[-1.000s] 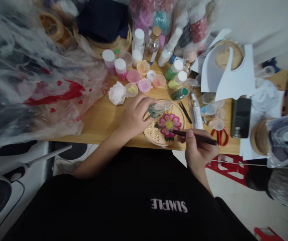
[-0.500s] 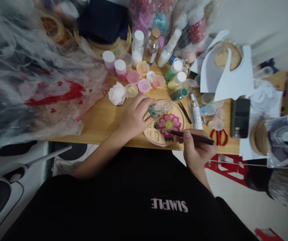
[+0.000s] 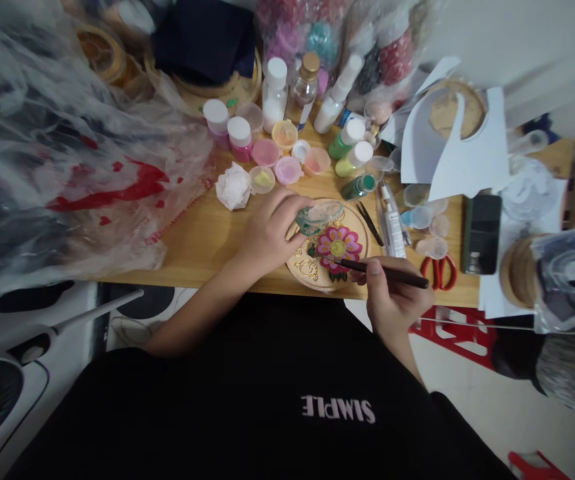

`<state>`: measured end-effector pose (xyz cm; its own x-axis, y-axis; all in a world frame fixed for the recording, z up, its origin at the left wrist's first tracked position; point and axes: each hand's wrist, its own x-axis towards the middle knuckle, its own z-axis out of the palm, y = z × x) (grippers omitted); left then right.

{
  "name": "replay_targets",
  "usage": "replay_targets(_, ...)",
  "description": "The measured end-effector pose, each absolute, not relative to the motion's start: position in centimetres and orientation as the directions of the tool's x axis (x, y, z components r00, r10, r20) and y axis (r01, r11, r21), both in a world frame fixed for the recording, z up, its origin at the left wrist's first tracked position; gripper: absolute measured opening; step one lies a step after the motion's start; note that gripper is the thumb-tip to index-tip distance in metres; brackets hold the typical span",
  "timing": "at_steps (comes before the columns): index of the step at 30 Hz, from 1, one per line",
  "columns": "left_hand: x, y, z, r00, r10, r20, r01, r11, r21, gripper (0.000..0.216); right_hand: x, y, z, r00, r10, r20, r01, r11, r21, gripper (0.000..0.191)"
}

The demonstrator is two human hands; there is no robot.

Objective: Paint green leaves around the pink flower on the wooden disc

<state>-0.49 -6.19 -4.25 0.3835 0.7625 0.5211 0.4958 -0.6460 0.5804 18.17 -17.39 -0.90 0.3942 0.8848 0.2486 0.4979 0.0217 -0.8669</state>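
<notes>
A round wooden disc [image 3: 355, 230] lies near the table's front edge, bearing a pink flower [image 3: 338, 245] with a yellow centre and gold wire outlines. My left hand [image 3: 267, 230] rests on the disc's left side, fingers closed on a small clear cup [image 3: 317, 217] with green in it. My right hand [image 3: 392, 300] pinches a dark thin brush [image 3: 392, 272], its tip touching the flower's lower left part.
Small paint cups [image 3: 287, 170], capped bottles [image 3: 275, 93] and green tubes [image 3: 347, 140] crowd the back. Crumpled tissue [image 3: 233, 187] lies left of the disc. Tweezers [image 3: 369, 225], red scissors [image 3: 440, 270], a phone [image 3: 481, 233] and white paper [image 3: 457, 153] lie right. Plastic sheeting [image 3: 67, 147] covers the left.
The brush tip shifted slightly along the flower's lower left edge; my right hand moved a little left. The left hand and cup stayed put.
</notes>
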Motion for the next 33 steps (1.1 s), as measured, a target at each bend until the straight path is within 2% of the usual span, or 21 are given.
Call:
replay_targets(11,-0.58,-6.19,-4.14,0.382,0.776,0.502,0.490,-0.630,0.602,0.035,18.13,-17.50,-0.89,0.430,0.867,0.251,0.517,-0.008,-0.856,0.012)
replay_targets(17,-0.53,-6.21,-4.08,0.397,0.812,0.428,0.503,-0.582,0.638,0.033,17.99,-17.42,-0.87,0.416,0.868,0.271,0.531,0.010,-0.847,0.013)
replay_targets(33,-0.51,-6.15,-4.09,0.378,0.781,0.497,0.494,-0.625,0.605,0.031,17.98,-17.51,-1.03,0.409,0.871,0.272,0.542,0.008,-0.840,0.011)
